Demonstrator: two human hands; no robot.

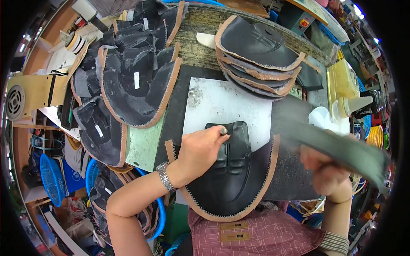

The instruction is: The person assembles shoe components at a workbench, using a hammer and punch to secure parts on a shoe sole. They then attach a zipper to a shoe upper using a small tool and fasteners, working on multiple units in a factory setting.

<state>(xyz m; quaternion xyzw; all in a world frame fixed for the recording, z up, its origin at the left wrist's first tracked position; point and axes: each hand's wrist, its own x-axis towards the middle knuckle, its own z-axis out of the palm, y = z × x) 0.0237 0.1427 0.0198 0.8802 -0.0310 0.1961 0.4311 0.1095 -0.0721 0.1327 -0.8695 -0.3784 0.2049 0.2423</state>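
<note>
A black leather shoe upper (228, 187) with a zigzag-stitched tan edge lies in front of me, partly on a white board (209, 102). My left hand (196, 151) is closed around a short metal rod (223, 131) over the upper's tongue. Only the rod's round top end shows; its lower end is hidden by my fingers. My right hand (326, 170), blurred by motion, grips a long dark bar-shaped tool (341, 149) raised at the right. The bar is smeared, so its exact kind cannot be made out.
More finished-side-up uppers (258, 49) are stacked behind the board. At the left lie several uppers (136, 100) with their linings up. A yellowish container (344, 81) and a translucent bottle (350, 106) stand at the right. Blue baskets (52, 181) are below the bench on the left.
</note>
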